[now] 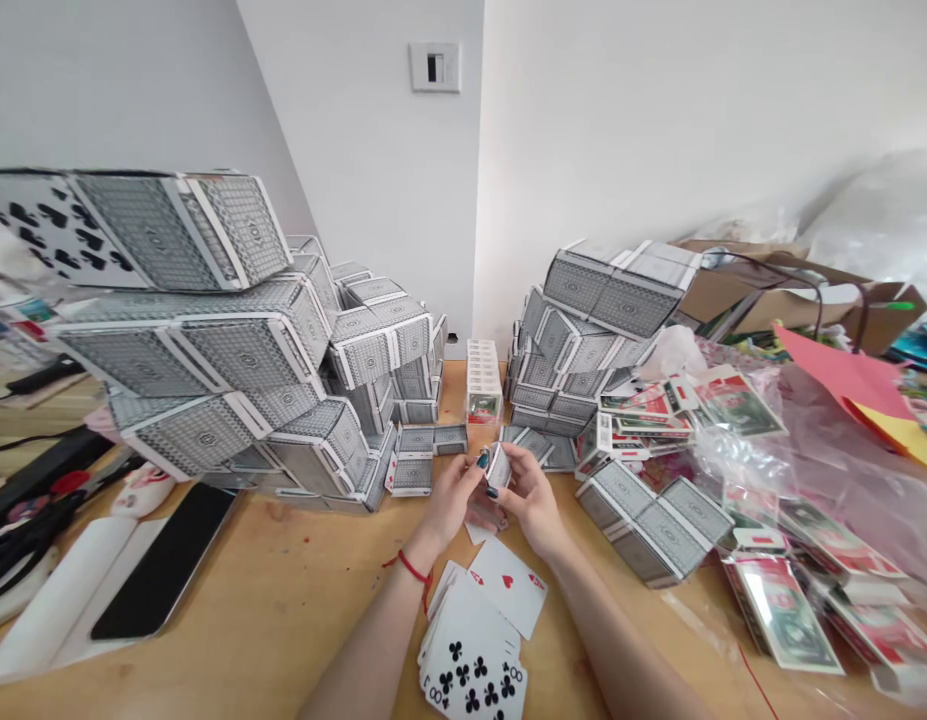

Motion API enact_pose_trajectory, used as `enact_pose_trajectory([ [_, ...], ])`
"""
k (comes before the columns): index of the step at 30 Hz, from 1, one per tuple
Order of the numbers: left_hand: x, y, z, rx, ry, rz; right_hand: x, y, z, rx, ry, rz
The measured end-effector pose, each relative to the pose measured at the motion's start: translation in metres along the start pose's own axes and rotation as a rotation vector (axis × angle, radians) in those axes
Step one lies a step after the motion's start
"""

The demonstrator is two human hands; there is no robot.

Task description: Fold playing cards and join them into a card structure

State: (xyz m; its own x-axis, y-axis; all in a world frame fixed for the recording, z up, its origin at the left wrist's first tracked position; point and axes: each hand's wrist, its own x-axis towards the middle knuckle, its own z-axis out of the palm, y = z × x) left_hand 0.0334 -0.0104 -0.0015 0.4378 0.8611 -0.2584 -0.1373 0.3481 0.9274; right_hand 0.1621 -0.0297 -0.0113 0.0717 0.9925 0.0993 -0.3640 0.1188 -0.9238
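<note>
Both hands meet above the middle of the wooden table point(283, 600) around a small grey-patterned card pack point(498, 466). My left hand point(454, 497) curls its fingers round the pack's left side; a red string is tied at that wrist. My right hand point(536, 497) pinches the pack from the right. Just below the hands lies a fanned pile of loose playing cards point(478, 640), with an ace of hearts and a club card facing up.
A tall heap of grey card boxes point(230, 350) fills the left, a smaller stack point(598, 320) the back right. Flattened red-and-green cartons point(793, 590) and clear plastic cover the right. A black phone point(167, 560) lies at the left, a short white row of packs point(483, 380) by the wall.
</note>
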Motion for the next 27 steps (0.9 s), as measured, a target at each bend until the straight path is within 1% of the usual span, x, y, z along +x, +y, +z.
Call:
enact_pose_trajectory([
  [2, 0.001, 0.003, -0.003, -0.127, -0.041, -0.071, 0.000, 0.000, 0.000, -0.008, -0.018, 0.007],
  [4, 0.001, 0.006, -0.006, -0.206, -0.089, -0.083, 0.001, 0.001, 0.000, -0.018, -0.019, 0.003],
  [6, 0.000, 0.008, -0.008, -0.250, -0.112, -0.050, 0.003, 0.002, -0.001, -0.044, -0.005, -0.018],
  [9, 0.000, 0.009, -0.009, -0.277, -0.086, 0.012, 0.004, 0.002, -0.003, -0.123, 0.033, -0.042],
  [12, 0.003, 0.007, -0.007, -0.235, -0.040, 0.028, 0.004, 0.003, -0.005, -0.131, 0.084, 0.003],
  [16, 0.007, 0.001, -0.004, -0.113, 0.025, 0.105, 0.005, 0.003, -0.006, 0.015, 0.105, 0.091],
  [19, 0.011, -0.003, -0.004, -0.034, 0.057, 0.174, 0.005, 0.003, -0.007, 0.080, 0.101, 0.079],
  [22, 0.012, -0.006, -0.005, 0.033, 0.058, 0.221, 0.004, 0.001, -0.008, 0.127, 0.057, 0.055],
  [27, 0.010, -0.006, -0.003, 0.078, 0.040, 0.246, 0.002, -0.001, -0.008, 0.137, 0.009, 0.018],
])
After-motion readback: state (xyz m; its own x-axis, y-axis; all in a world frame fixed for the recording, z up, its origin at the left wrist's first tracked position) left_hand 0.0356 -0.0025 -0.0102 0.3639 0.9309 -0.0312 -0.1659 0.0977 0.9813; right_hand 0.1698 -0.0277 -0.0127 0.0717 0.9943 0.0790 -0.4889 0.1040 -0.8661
